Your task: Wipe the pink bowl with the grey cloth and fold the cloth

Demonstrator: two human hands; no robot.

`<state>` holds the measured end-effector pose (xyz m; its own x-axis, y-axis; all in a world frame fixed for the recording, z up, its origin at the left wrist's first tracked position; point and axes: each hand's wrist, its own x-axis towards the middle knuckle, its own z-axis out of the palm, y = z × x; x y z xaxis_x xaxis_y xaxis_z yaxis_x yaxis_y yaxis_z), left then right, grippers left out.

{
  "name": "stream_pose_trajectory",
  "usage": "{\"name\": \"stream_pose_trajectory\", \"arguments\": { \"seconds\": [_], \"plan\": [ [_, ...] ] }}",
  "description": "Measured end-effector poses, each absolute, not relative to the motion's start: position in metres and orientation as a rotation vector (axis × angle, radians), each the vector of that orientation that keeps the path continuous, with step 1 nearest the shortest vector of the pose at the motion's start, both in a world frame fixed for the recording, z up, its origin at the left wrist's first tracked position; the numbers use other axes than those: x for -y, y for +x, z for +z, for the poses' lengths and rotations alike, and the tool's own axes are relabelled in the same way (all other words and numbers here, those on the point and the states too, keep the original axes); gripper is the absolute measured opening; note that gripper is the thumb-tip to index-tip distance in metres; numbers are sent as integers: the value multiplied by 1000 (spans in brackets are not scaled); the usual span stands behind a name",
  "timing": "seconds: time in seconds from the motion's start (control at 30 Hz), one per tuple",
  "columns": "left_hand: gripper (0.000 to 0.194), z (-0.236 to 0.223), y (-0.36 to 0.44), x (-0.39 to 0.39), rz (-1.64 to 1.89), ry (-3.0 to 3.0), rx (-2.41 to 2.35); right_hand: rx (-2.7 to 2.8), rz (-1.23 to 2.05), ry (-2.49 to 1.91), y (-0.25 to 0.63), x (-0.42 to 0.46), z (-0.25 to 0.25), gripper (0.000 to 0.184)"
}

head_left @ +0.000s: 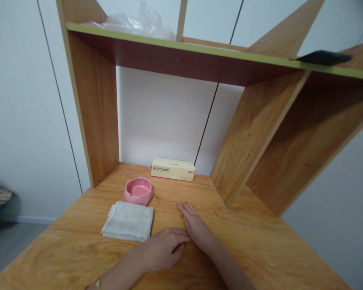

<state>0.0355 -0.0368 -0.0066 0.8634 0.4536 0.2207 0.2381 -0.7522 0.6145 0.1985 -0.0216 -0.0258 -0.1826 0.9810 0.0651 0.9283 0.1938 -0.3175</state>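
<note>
My left hand point(167, 246) reaches in from the lower left, palm side down, just above or on the wooden tabletop. Its fingers are loosely bent, with a gap between thumb and forefinger, and their tips touch the side of my right hand. Stretched fingers show on my right hand point(197, 226), which rests on the table and holds nothing. Left of both hands lies a folded grey cloth point(129, 220), nearest to my left hand. Directly behind the cloth sits a pink ashtray point(138, 192) with notches in its rim.
A cream cling film box point(173, 169) stands at the back of the tabletop point(78, 241). Wooden side panels point(99, 108) hold up a shelf point(181, 47) overhead. Clear plastic wrapping point(139, 23) and a flat black object point(325, 57) lie on that shelf.
</note>
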Motion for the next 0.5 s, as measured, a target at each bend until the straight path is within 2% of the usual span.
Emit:
{"name": "stream_pose_trajectory", "arguments": {
  "seconds": [0.5],
  "plan": [
    [42, -4, 36, 39, 476, 2457, -484, 2192, 319, -1810, 199, 21, -28, 46]
  ]
}}
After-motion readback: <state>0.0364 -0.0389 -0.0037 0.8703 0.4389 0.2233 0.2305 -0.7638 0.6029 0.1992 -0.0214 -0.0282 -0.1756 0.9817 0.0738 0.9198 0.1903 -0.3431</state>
